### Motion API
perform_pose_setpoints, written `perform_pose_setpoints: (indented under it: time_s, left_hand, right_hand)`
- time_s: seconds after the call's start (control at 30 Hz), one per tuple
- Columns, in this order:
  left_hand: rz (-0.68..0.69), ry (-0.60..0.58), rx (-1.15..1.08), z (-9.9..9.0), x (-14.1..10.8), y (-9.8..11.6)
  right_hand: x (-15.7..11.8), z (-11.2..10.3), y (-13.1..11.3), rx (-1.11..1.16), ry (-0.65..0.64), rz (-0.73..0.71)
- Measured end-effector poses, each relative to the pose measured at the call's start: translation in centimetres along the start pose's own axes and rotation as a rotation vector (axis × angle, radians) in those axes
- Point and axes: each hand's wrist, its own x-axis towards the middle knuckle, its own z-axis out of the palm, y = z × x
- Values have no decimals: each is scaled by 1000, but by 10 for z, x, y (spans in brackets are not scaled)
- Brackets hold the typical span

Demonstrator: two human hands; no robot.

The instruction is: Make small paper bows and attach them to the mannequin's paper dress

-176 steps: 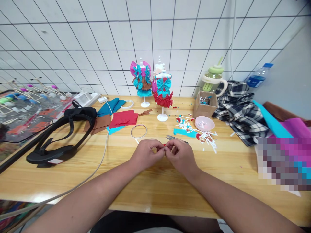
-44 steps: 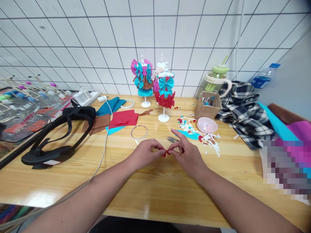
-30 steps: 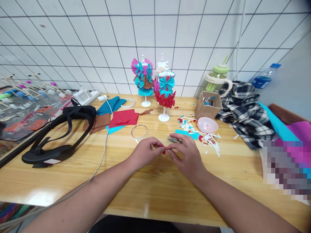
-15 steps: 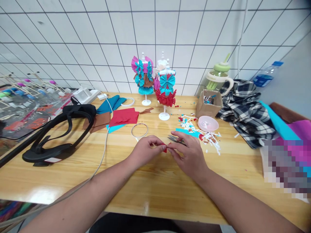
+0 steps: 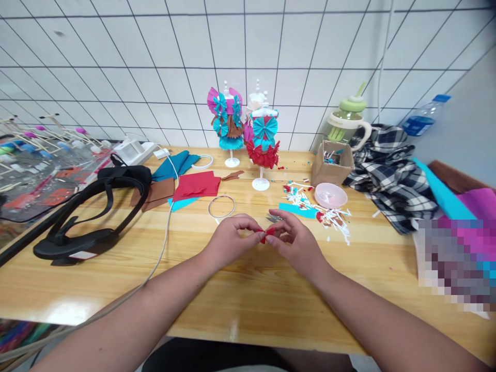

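Observation:
A small folded red piece [image 5: 267, 236] is pinched between both hands above the table's middle. My left hand [image 5: 233, 239] grips its left side between thumb and forefinger. On its right side, the thumb and fingers of my right hand [image 5: 298, 243] close on it. Scissors [image 5: 274, 218] lie partly hidden behind my right hand. Beyond the hands stand small white mannequins, one in turquoise and red pleats [image 5: 265, 132], another in pink, turquoise and brown [image 5: 228, 121]. A thin ring [image 5: 221, 216] lies beyond my left hand.
Red sheets [image 5: 197, 186], brown and turquoise sheets and a black headset [image 5: 110, 237] lie left, with a cable crossing the table. At right are paper scraps [image 5: 300, 198], a pink dish [image 5: 331, 196], a cardboard box [image 5: 331, 168], a green-lidded cup [image 5: 349, 119] and plaid cloth [image 5: 391, 175].
The fingers of my right hand have shifted and curled round the red piece, which now shows more between the hands. The whole view has moved slightly.

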Motion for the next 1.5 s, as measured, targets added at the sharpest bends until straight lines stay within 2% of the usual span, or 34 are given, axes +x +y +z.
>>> perform_pose_setpoints:
  time_s: [0.2,0.3,0.37,0.47,0.53,0.57,0.63,0.7,0.77,0.87,0.97,1.13,1.23,1.4,1.5]
  left_hand:
    - [7,-51,-29,-1,0,-1]
    - [-88,-43,-154,-1,1,-4]
    - [-194,-70,-328,-2,3,-7]
    - [-292,-146,-497,-3,5,-13]
    - [-323,-194,-528,-4,6,-17]
    - [-335,-216,-535,-4,6,-19]
    - [-327,-231,-522,-5,6,-20]
    - [-239,-156,-423,-9,5,-16]
    - [-84,-56,-233,-16,6,-7]
    - [88,-26,15,-29,11,12]
    - [79,-34,62,-43,24,32]
    - [5,51,-99,-60,48,51]
    - [-25,150,-222,-61,59,51]
    - [-124,251,-474,-47,69,41]
    - [-144,222,-398,-45,69,38]
  right_hand:
    - [3,2,0,29,32,69]
    - [3,-4,2,21,37,5]
    - [4,-10,4,-82,94,-156]
    - [5,-17,5,-386,141,-548]
    - [6,-18,4,-516,138,-691]
    - [6,-17,3,-537,144,-704]
    - [7,-14,1,-504,180,-634]
    - [8,-11,-2,-425,186,-457]
    - [13,-9,-7,-335,135,-249]
    - [24,-12,-23,-194,-5,-60]
    - [41,-17,-47,-101,-69,-39]
    - [71,-19,-77,6,-11,-92]
    - [83,-8,-78,112,60,-102]
    - [90,10,-65,216,192,-67]
    - [91,7,-60,107,158,-104]
